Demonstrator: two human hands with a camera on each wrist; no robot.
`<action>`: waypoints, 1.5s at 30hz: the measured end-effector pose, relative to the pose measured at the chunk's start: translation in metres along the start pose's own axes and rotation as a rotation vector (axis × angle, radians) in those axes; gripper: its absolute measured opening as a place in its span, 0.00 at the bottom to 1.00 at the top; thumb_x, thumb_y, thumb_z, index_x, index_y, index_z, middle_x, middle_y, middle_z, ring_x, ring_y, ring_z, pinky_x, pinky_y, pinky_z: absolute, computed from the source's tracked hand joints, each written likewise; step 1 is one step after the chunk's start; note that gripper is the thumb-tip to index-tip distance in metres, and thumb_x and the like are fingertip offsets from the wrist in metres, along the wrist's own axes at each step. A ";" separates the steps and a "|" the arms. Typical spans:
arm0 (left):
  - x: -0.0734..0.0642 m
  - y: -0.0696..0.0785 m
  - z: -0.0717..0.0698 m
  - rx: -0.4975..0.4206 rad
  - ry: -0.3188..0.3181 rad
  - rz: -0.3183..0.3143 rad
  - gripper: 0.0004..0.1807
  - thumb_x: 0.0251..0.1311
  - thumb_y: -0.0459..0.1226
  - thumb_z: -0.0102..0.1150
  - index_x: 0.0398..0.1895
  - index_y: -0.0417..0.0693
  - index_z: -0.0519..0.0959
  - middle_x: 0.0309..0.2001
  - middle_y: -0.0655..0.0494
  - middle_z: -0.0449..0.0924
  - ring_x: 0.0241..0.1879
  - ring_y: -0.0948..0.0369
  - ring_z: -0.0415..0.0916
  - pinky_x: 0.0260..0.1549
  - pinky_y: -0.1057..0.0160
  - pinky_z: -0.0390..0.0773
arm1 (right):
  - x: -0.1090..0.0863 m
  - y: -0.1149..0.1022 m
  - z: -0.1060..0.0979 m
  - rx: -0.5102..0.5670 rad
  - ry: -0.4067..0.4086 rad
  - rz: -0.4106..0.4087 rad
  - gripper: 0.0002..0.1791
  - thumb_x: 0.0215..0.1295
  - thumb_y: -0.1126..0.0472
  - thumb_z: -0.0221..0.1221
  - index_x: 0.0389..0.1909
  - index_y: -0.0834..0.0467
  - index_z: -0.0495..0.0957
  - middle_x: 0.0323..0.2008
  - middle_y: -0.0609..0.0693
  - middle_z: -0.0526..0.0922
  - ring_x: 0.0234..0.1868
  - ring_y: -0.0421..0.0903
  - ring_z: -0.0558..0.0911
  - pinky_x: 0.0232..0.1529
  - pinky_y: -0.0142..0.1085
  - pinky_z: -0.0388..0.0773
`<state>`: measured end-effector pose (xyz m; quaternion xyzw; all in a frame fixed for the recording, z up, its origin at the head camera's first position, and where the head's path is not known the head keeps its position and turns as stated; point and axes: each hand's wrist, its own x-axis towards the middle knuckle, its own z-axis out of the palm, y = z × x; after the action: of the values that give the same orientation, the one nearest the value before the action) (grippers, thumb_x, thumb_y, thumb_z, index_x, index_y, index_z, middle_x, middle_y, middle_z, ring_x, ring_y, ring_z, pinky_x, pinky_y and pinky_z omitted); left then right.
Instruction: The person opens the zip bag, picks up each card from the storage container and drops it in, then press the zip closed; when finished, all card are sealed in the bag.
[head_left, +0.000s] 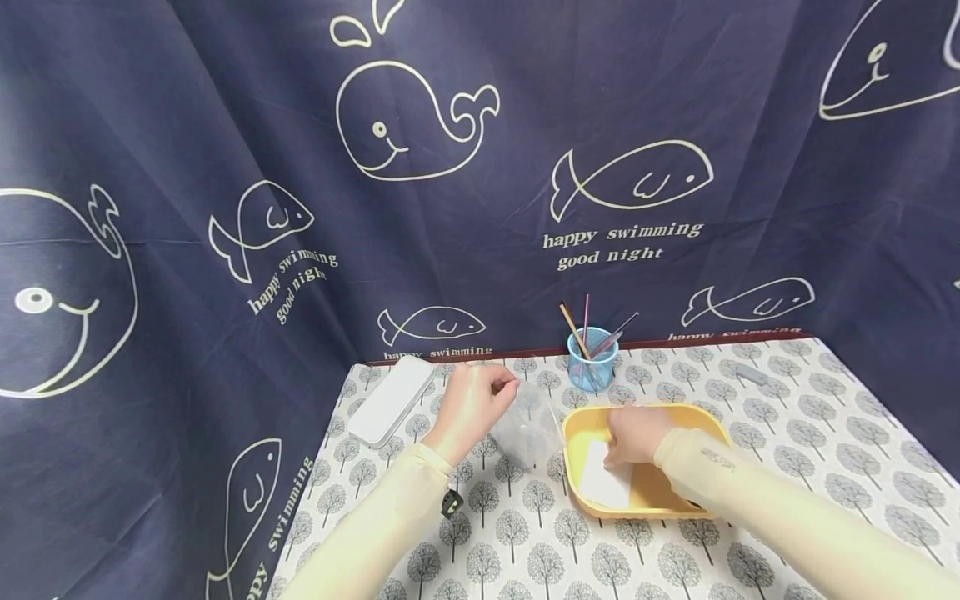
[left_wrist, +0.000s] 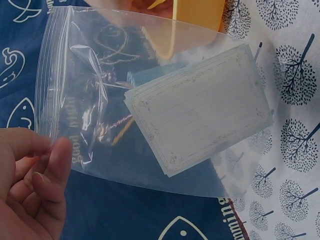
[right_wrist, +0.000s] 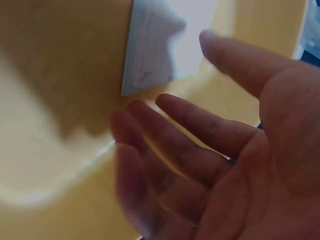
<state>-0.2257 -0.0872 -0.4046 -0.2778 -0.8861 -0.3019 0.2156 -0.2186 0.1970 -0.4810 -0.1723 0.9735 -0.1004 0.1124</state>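
Note:
My left hand (head_left: 480,404) pinches the zip edge of a clear zip-lock bag (left_wrist: 95,150) between thumb and fingers. Inside the bag lies a small stack of pale cards (left_wrist: 200,110) with ornate printed borders. The bag hangs above the table, left of a yellow basket (head_left: 645,512). Down in that basket is my right hand (head_left: 637,433), its fingers spread and relaxed in the right wrist view. Another stack of white cards (right_wrist: 160,50) lies on the basket's bottom, near the thumb and fingertips but apart from them.
Behind the basket stands a blue mesh cup (head_left: 592,371) with several pencils or pens. A white oblong case (head_left: 393,400) lies at the table's left edge, a small grey object (head_left: 752,375) at the back right. A dark curtain (head_left: 480,233) hangs along the table's back.

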 end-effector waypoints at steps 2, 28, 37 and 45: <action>0.000 0.000 0.000 0.004 0.001 0.001 0.06 0.60 0.32 0.69 0.28 0.52 0.89 0.25 0.64 0.87 0.23 0.70 0.77 0.28 0.70 0.78 | -0.001 -0.002 0.002 -0.005 -0.024 0.016 0.23 0.44 0.48 0.80 0.24 0.51 0.73 0.21 0.43 0.75 0.24 0.45 0.73 0.29 0.43 0.75; 0.000 0.001 0.002 0.018 -0.023 -0.019 0.06 0.61 0.33 0.68 0.30 0.52 0.90 0.27 0.64 0.88 0.24 0.70 0.79 0.29 0.69 0.79 | 0.001 -0.016 0.020 -0.188 0.085 -0.068 0.31 0.30 0.49 0.86 0.24 0.52 0.71 0.23 0.46 0.76 0.26 0.49 0.78 0.32 0.49 0.82; 0.000 0.000 0.003 0.020 -0.027 -0.025 0.06 0.61 0.33 0.67 0.29 0.53 0.90 0.27 0.64 0.88 0.24 0.70 0.79 0.30 0.69 0.79 | 0.000 -0.019 0.020 -0.206 0.104 -0.086 0.31 0.28 0.49 0.86 0.25 0.53 0.73 0.24 0.47 0.78 0.28 0.50 0.80 0.32 0.49 0.83; 0.000 0.001 0.002 0.022 -0.034 -0.023 0.06 0.61 0.33 0.66 0.30 0.51 0.90 0.28 0.63 0.88 0.25 0.71 0.79 0.31 0.69 0.79 | 0.003 -0.017 0.018 -0.171 0.136 -0.089 0.29 0.31 0.53 0.86 0.29 0.55 0.76 0.28 0.50 0.79 0.29 0.54 0.81 0.33 0.52 0.83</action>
<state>-0.2257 -0.0856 -0.4059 -0.2701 -0.8962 -0.2898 0.1999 -0.2113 0.1776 -0.4953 -0.2172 0.9752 -0.0333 0.0266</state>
